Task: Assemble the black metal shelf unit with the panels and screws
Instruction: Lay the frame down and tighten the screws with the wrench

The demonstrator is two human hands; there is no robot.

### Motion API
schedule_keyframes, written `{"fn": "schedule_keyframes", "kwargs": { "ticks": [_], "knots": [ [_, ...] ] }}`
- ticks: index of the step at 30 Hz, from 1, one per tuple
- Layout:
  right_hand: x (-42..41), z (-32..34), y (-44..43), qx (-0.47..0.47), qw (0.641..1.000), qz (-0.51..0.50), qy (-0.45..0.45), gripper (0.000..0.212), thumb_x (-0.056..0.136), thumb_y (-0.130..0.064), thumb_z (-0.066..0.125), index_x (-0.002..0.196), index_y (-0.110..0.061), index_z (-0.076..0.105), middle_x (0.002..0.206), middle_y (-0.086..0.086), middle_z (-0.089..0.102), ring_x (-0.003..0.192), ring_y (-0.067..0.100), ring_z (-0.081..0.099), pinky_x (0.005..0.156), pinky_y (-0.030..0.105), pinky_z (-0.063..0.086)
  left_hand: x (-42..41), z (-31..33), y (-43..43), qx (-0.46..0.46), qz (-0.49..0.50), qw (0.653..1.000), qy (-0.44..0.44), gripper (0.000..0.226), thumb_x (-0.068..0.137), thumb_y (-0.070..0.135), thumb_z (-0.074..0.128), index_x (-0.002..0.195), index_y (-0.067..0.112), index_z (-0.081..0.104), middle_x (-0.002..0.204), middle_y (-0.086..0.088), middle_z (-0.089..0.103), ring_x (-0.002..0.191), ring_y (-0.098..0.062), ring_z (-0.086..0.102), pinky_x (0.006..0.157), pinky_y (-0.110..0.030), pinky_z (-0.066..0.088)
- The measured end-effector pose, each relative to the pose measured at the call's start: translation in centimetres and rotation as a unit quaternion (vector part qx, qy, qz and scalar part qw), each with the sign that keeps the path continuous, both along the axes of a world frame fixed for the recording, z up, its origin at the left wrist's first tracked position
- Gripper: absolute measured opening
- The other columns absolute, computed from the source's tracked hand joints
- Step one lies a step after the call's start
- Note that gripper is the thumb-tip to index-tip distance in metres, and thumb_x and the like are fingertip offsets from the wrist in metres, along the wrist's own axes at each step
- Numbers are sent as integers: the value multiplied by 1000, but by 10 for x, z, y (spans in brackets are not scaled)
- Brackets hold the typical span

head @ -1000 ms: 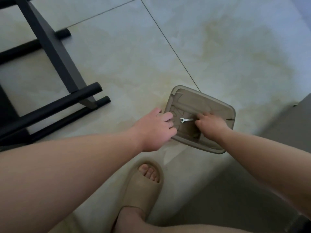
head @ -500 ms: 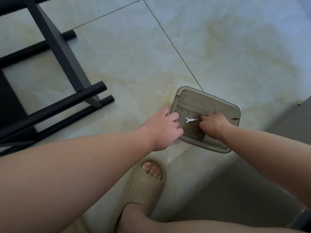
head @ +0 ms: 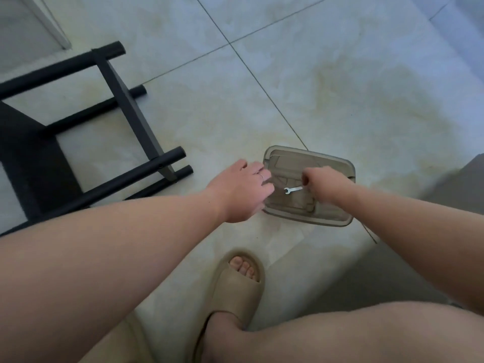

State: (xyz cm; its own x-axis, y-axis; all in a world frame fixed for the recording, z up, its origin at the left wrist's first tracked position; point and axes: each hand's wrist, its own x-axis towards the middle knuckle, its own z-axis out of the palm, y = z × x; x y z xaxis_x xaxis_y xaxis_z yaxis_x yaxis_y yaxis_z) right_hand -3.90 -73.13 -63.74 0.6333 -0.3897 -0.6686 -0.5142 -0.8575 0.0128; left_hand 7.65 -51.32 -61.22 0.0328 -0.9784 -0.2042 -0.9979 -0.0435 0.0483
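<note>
Right grip [head: 323, 183] has lifted, curled at the wrench [head: 292, 190]; cannot tell if clamped. Left grip [head: 242, 191] clasps the box [head: 327, 221] rim. Tool pickup seems underway.

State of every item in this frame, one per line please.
Shelf frame: lying on its side on the floor.
Box: on the floor, held at its left rim.
Wrench: over the box, pinched at one end.
Left hand: grips box.
Right hand: pinches wrench.
Sandal: worn.
</note>
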Motion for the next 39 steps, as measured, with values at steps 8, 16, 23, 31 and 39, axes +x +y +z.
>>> {"fn": "schedule_keyframes", "kwargs": {
  "ticks": [8,16,23,31,39],
  "knots": [
    [68,94,86,207,937,-168,-224,39,93,4,41,77,-22,67,69,5,64,63,18,63,68,28,54,70,79,77,44,315,947,53,38,100,45,42,131,26,54,143,-4,47,131,-29,39,102,-45,35],
    [128,108,183,406,874,-163,-210,28,88,2,68,109,-15,74,88,-2,70,82,13,69,78,19,57,132,73,157,2,505,846,173,24,99,37,47,116,26,59,122,-1,61,112,-27,55,97,-43,47],
    [145,64,195,491,819,-198,-221,23,93,2,66,109,-12,75,92,14,69,83,17,68,83,26,56,152,0,162,-73,588,735,329,18,100,39,48,102,25,59,102,6,64,97,-20,59,78,-31,44],
    [137,28,191,541,783,-202,-232,28,81,-7,77,107,-19,80,92,25,65,87,22,71,83,24,56,149,-36,152,-12,529,678,510,58,102,54,40,100,3,68,83,-13,75,79,-31,73,85,-42,56],
    [119,17,197,531,769,-197,-296,21,79,-13,73,98,-18,77,87,8,77,81,23,75,78,27,60,143,-28,141,-28,546,642,538,40,102,37,52,92,0,66,75,-17,73,58,-21,71,55,-30,58]
  ]
}}
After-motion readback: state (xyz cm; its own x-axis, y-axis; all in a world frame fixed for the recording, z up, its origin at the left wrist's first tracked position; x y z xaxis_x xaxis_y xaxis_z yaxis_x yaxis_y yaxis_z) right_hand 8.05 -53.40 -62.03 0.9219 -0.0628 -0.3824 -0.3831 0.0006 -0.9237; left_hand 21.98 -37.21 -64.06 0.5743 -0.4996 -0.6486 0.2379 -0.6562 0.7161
